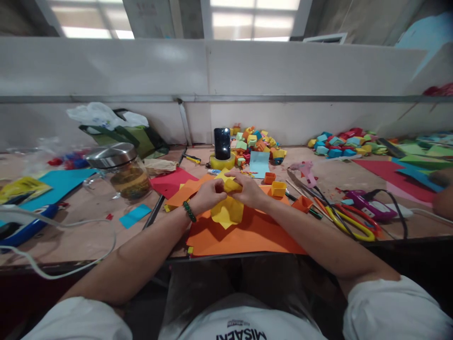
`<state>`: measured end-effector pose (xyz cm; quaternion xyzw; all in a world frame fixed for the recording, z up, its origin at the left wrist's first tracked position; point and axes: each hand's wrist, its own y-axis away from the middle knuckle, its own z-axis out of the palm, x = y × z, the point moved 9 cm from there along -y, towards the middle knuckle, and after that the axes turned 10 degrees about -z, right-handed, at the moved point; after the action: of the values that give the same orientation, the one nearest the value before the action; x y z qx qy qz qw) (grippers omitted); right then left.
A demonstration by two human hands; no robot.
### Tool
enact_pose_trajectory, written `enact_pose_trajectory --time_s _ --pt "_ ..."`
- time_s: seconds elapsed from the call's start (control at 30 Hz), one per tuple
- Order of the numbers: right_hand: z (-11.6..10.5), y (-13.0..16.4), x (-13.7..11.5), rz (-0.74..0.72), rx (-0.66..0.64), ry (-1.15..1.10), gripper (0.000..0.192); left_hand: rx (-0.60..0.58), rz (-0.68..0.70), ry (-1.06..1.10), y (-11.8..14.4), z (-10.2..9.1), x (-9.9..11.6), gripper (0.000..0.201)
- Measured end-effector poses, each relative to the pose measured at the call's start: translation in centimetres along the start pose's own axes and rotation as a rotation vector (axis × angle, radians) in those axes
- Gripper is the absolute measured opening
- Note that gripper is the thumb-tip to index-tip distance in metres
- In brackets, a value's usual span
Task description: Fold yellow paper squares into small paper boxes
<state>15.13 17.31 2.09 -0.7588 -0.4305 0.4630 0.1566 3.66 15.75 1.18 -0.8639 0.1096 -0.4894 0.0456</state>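
Note:
Both my hands meet over the middle of the table on a yellow sheet of paper (228,210) that is partly folded. My left hand (208,193), with a green bead bracelet on its wrist, pinches the paper's upper left part. My right hand (247,189) grips the upper right part, fingers curled over the fold. The lower part of the yellow paper hangs down above a large orange sheet (247,233) lying flat on the table. Two small folded paper boxes, one orange (269,178) and one yellow (278,189), stand just right of my right hand.
A phone (222,144) stands upright in a tape roll behind my hands. Piles of folded paper boxes (256,144) lie at the back. A glass jar (123,172) stands left. Scissors (350,222) and a purple glue gun (368,205) lie right. Another person's arm (444,198) shows at the far right.

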Motion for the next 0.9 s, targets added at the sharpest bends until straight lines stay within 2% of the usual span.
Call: enact_pose_trajectory --time_s 0.13,0.23,0.3,0.4,0.5,0.6,0.77,0.9 --pt "0.7 0.8 3.4 0.387 0.008 -0.360 0.039 0.126 -0.021 0.128 -0.2 -1.4 0.0 0.022" --pt "1.3 1.2 4.6 0.531 0.018 -0.511 0.028 0.151 -0.104 0.217 -0.3 -1.7 -0.8 0.021" --pt "1.0 1.1 4.7 0.523 0.068 -0.520 0.025 0.133 -0.148 0.289 -0.4 -1.6 -1.4 0.023" --pt "0.6 0.7 4.2 0.437 0.088 -0.485 0.020 0.121 -0.154 0.355 -0.4 -1.4 -1.6 0.027" --pt "0.4 0.5 3.4 0.368 0.060 -0.425 0.018 0.129 -0.149 0.404 -0.3 -1.6 -1.5 0.029" --pt "0.5 0.4 3.0 0.332 0.008 -0.346 0.014 0.073 -0.167 0.448 -0.2 -1.1 -1.4 0.028" --pt "0.7 0.0 2.6 0.259 -0.042 -0.282 0.018 0.002 -0.193 0.384 0.1 0.0 -1.3 0.017" --pt "-0.2 -0.4 2.0 0.162 0.017 -0.200 0.021 -0.009 -0.205 0.366 0.1 0.6 -1.4 0.014"
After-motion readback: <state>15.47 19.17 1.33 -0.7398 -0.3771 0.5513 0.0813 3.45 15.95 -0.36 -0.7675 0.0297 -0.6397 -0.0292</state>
